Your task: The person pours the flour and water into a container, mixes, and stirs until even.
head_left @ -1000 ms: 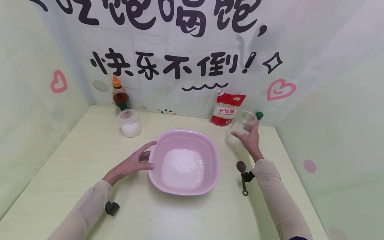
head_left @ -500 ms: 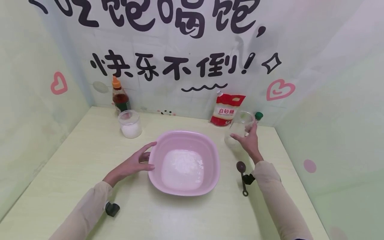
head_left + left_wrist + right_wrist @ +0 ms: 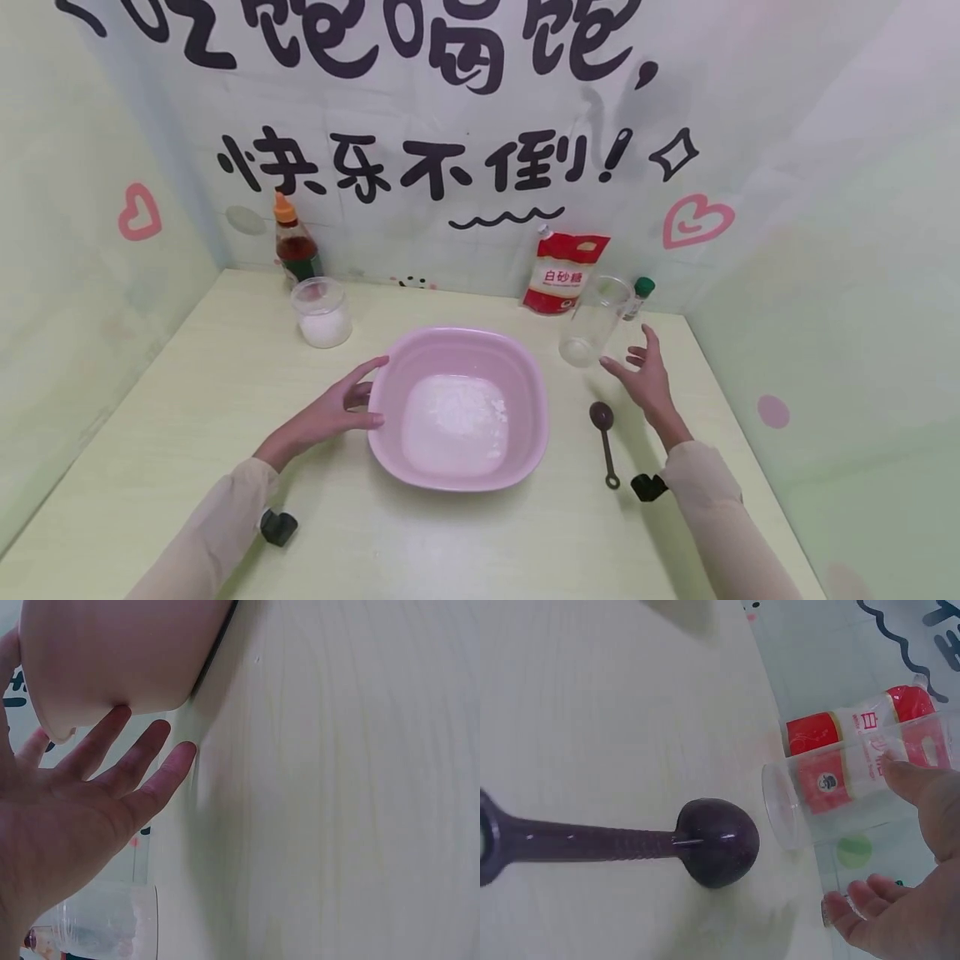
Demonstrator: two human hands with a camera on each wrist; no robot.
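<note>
My left hand [image 3: 326,421] holds the left rim of a pink basin [image 3: 534,367], thumb and index finger over the edge. In the left wrist view, another fingertip [image 3: 121,712] meets the basin's outer wall [image 3: 127,652]. Whitish patches show on the basin's floor. On the right, my right hand [image 3: 647,379] is beside a tall clear cup [image 3: 592,321], fingers spread and holding nothing. The right wrist view shows the thumb overlapping the cup [image 3: 787,814]. A dark brown spoon [image 3: 603,421] lies on the table just left of that hand.
Behind the cup, a red-and-white sugar pouch [image 3: 564,275] stands against the wall, with a small green-capped bottle [image 3: 639,296] to its right. At the back left are a jar of white powder [image 3: 322,315] and an orange-capped sauce bottle [image 3: 296,246].
My right hand has let go of the clear cup and drawn back to the right and toward me. The cup stays standing. My left hand keeps its place on the basin.
</note>
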